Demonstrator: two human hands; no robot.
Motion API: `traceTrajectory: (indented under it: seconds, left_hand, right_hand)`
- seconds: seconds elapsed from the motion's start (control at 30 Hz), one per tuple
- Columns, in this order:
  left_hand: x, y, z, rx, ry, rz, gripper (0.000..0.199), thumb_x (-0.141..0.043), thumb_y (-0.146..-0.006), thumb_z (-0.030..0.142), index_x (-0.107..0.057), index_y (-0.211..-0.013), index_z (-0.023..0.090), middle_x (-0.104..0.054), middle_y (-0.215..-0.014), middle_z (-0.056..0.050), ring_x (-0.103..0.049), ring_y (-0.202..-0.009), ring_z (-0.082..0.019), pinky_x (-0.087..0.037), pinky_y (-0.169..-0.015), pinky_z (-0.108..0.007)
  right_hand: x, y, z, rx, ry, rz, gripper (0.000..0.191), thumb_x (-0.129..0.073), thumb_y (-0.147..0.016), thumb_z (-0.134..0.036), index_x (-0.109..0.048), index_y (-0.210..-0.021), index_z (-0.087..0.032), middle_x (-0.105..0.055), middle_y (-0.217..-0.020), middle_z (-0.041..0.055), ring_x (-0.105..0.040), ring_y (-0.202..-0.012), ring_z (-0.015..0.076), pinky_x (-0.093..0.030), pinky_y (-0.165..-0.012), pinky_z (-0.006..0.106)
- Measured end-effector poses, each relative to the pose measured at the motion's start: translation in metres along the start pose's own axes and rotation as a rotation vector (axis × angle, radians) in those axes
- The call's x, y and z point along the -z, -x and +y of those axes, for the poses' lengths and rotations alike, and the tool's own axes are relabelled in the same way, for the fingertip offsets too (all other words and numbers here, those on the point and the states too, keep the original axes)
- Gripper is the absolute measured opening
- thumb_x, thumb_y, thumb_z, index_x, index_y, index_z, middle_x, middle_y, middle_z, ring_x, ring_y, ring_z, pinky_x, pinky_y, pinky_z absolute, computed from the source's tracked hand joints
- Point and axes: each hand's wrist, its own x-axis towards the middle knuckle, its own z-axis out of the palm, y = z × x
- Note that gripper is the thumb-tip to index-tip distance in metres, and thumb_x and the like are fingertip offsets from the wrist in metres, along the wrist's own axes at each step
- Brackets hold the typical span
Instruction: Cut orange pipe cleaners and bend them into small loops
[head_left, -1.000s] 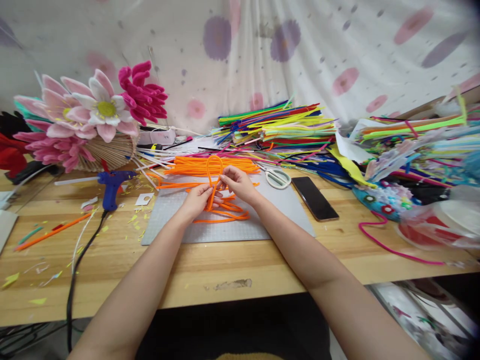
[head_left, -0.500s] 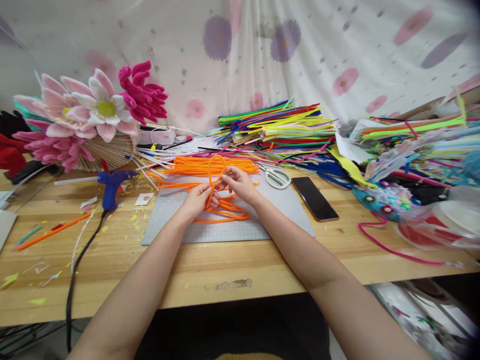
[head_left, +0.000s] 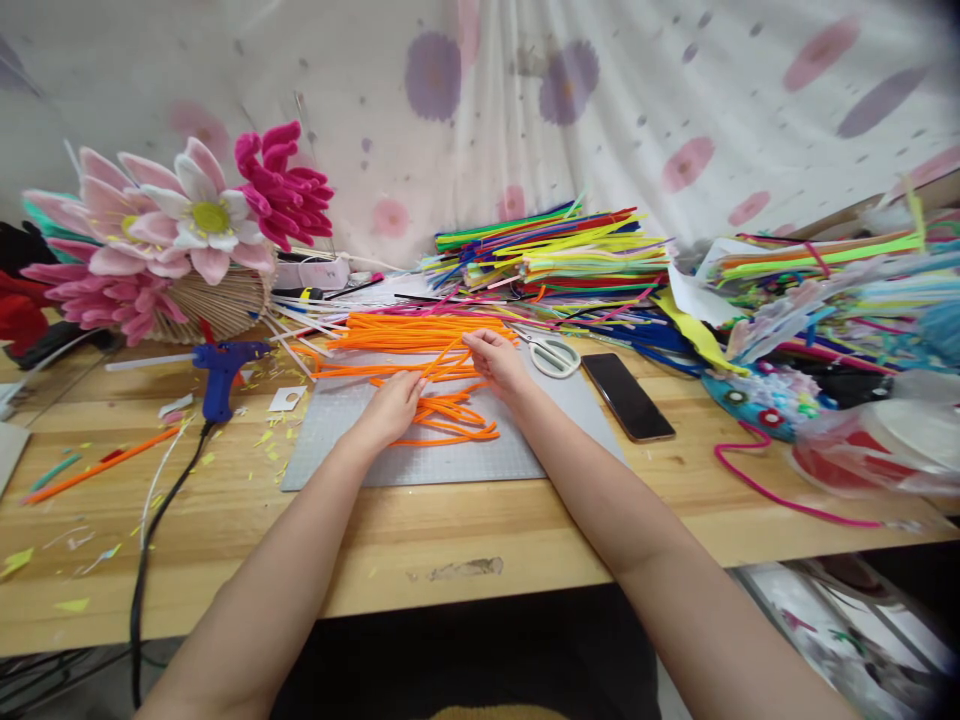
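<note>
Both hands work over a grey cutting mat (head_left: 450, 455) on the wooden tabletop (head_left: 480, 540). The left hand (head_left: 394, 405) and the right hand (head_left: 495, 362) each pinch one end of an orange pipe cleaner (head_left: 442, 360), which runs slanted between them above a loose tangle of bent orange pipe cleaners (head_left: 454, 425) on the mat. Just behind lies a straight orange bundle (head_left: 409, 330). Scissors (head_left: 553, 353) and a dark phone (head_left: 627, 396) lie to the right, a blue glue gun (head_left: 223, 368) to the left
</note>
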Motion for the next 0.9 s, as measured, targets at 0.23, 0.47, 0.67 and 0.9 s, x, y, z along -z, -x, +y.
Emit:
traceTrajectory:
  seconds: [0.23, 0.47, 0.67, 0.9]
  left_hand:
    - [-0.003, -0.003, -0.003, 0.034, -0.078, 0.026, 0.026, -0.038, -0.083, 0.023, -0.063, -0.084, 0.017, -0.066, -0.09, -0.01, -0.058, -0.086, -0.021, -0.043, -0.08, -0.034]
    - [0.01, -0.002, -0.016, 0.138, -0.079, 0.075, 0.024, -0.038, -0.082, 0.02, -0.061, -0.076, 0.019, -0.066, -0.085, -0.009, -0.059, -0.083, -0.022, -0.043, -0.078, -0.034]
    - [0.01, -0.005, -0.028, 0.094, -0.117, 0.116, 0.024, -0.035, -0.082, 0.021, -0.057, -0.072, 0.019, -0.064, -0.077, -0.007, -0.057, -0.078, -0.021, -0.043, -0.073, -0.032]
    - [0.011, -0.003, -0.023, 0.161, -0.198, 0.046, 0.026, -0.032, -0.083, 0.019, -0.057, -0.079, 0.017, -0.063, -0.085, -0.009, -0.056, -0.084, -0.021, -0.042, -0.078, -0.032]
  right_hand:
    - [0.001, -0.006, 0.011, 0.047, 0.119, 0.136, 0.036, -0.066, -0.059, -0.045, -0.04, -0.059, -0.02, -0.03, -0.045, -0.0089, -0.023, -0.038, 0.0042, -0.018, -0.039, 0.021]
    - [0.062, -0.016, -0.017, 0.155, 0.904, 0.421, 0.017, -0.054, -0.071, -0.034, -0.056, -0.072, -0.017, -0.059, -0.071, 0.0034, -0.052, -0.066, 0.0151, -0.039, -0.062, 0.027]
    - [0.115, -0.014, -0.03, -0.207, 1.536, 0.366, 0.031, -0.06, -0.069, -0.035, -0.062, -0.093, -0.015, -0.062, -0.1, 0.0152, -0.056, -0.094, 0.0262, -0.041, -0.073, 0.033]
    - [0.114, -0.012, -0.043, -0.275, 1.61, 0.17, 0.022, -0.058, -0.07, -0.032, -0.066, -0.082, -0.016, -0.066, -0.089, 0.0116, -0.06, -0.085, 0.0229, -0.042, -0.067, 0.028]
